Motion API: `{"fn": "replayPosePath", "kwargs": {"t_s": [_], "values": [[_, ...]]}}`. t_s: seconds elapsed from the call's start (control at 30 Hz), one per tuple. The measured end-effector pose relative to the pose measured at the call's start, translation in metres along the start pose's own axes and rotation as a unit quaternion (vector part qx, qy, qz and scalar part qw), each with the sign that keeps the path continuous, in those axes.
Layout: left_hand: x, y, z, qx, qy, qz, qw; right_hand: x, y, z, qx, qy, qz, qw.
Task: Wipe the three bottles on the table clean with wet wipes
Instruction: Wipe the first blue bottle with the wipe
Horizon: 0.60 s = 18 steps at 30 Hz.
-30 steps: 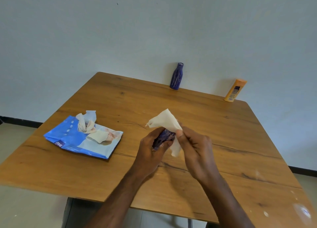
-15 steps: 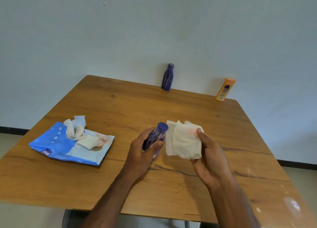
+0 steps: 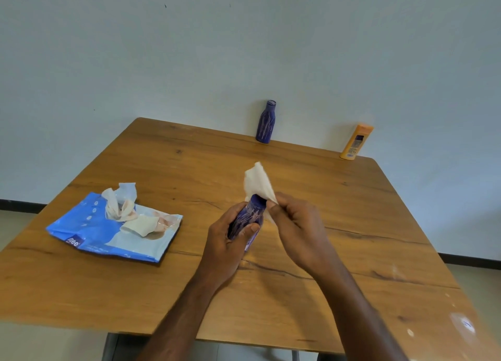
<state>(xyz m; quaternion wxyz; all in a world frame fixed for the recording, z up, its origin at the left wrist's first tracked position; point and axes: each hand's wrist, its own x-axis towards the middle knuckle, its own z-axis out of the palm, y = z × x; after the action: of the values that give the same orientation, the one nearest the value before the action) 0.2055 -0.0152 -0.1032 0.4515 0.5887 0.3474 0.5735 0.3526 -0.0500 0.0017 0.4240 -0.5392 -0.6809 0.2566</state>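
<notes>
- We hold the bottle (image 3: 247, 219) in our left hand (image 3: 226, 241) above the middle of the worktop (image 3: 352, 225); the fingers (image 3: 250, 228) wrap its lower body, clenched around it.
- Its long axis runs up and away from us, tilted a little to the right, with the cap at the far end and the base hidden inside the left palm.
- Our right hand (image 3: 298, 225) pinches the wipe (image 3: 257, 183) between thumb and fingers, touching the bottle's neck from the right; the loose part of the wipe stands up past the cap.
- So the uncleaned length lies toward us from the right fingers, down the bottle's axis into the left grip. We judge the next stroke should run along that axis, or the left hand should turn the bottle about it, since the left fingers cover much of the body.
- The right hand is the one at the cap end; the left only steadies.
- A second blue bottle (image 3: 266, 122) and an orange bottle (image 3: 355, 142) stand upright at the far edge against the wall, well apart from both hands, the orange one nearer our right side.
- The wipe pack (image 3: 89, 233) lies flat to the left, with a crumpled wipe (image 3: 119, 202) on top and its flap open.
- We judge the task to be in an early or middle stage; we cannot tell which bottles are already clean.
</notes>
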Motion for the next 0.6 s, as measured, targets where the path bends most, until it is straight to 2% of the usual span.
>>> {"fn": "replayPosePath", "kwargs": {"t_s": [0.23, 0.33, 0.4, 0.43, 0.5, 0.6], "values": [[0.002, 0.008, -0.001, -0.012, -0.003, -0.004, 1.000, -0.001, -0.004, 0.009, -0.107, -0.042, -0.093, 0.989], [0.000, 0.007, -0.003, -0.024, 0.004, -0.013, 1.000, 0.000, -0.003, 0.008, -0.040, -0.046, -0.120, 0.991], [-0.002, 0.005, -0.003, -0.032, 0.009, -0.019, 0.999, 0.000, 0.002, 0.004, 0.117, -0.058, -0.042, 0.991], [-0.003, 0.005, -0.003, -0.034, 0.008, -0.021, 0.999, 0.002, 0.004, 0.000, 0.240, -0.058, 0.019, 0.969], [-0.004, 0.003, -0.003, -0.031, 0.002, -0.020, 0.999, 0.004, 0.009, -0.007, 0.452, -0.045, 0.134, 0.881], [-0.003, -0.002, -0.005, -0.018, 0.016, -0.025, 0.999, 0.001, 0.016, -0.013, 0.608, 0.013, 0.210, 0.766]]}}
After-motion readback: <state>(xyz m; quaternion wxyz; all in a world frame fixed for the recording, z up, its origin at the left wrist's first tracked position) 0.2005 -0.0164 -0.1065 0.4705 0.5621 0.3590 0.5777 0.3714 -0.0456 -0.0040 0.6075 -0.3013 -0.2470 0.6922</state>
